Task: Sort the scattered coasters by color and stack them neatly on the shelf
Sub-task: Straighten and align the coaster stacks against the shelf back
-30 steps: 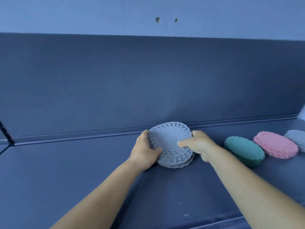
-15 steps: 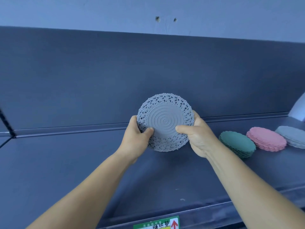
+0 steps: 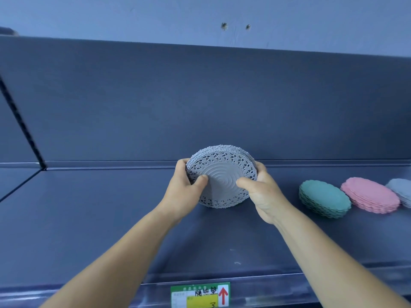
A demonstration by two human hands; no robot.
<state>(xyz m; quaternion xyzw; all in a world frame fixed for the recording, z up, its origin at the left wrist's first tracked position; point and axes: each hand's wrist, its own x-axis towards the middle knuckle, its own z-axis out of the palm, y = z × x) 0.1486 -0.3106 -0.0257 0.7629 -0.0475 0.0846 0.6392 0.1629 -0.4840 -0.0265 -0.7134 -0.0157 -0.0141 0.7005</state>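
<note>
Nearest, at the front lip of the shelf (image 3: 111, 230): green price label (image 3: 200, 295). Beyond the label, left hand (image 3: 185, 192) and right hand (image 3: 262, 196) clamped on opposite edges of the grey lace coaster stack (image 3: 222, 176), thumbs pressed on the ribbed face. Stack tilted on edge, face toward the camera, lower rim at or just above the shelf; contact not discernible. Both hands equally near. Right of the stack: green stack (image 3: 323, 198), pink stack (image 3: 370, 194), grey stack (image 3: 401, 191). Likely next: lay flat.
</note>
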